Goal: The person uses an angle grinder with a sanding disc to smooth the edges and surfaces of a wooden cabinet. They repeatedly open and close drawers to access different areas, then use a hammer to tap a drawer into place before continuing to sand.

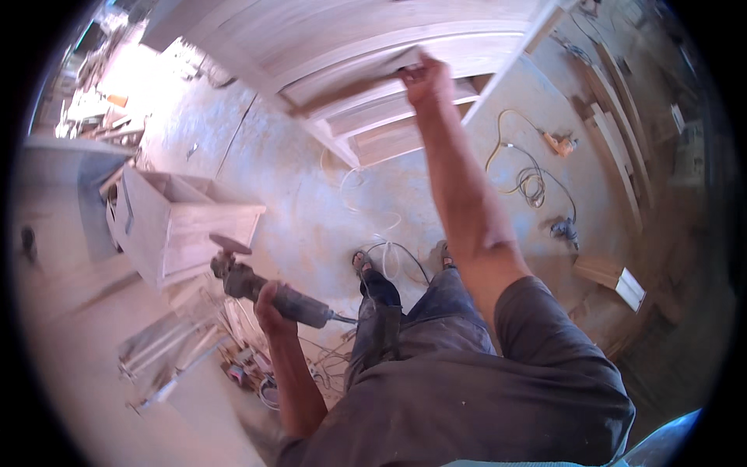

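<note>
My left hand (274, 313) is wrapped around the body of an angle grinder (268, 293), its round disc (231, 244) at the upper left end and its cord trailing from the other. The tool is held up in the air, off every surface. My right arm stretches forward to a large pale wooden cabinet (373, 54). There my right hand (428, 84) has its fingers curled beside a long brownish strip (342, 95) along the cabinet front. What those fingers hold, if anything, I cannot make out. Below the strip are open compartments (389, 140).
A smaller wooden cabinet (187, 226) stands at the left. Yellow and dark cords (531, 187) lie coiled on the floor at right, near an orange power tool (559, 143) and a dark one (563, 229). Long boards (618, 156) lie further right; clamps (167, 362) are at lower left.
</note>
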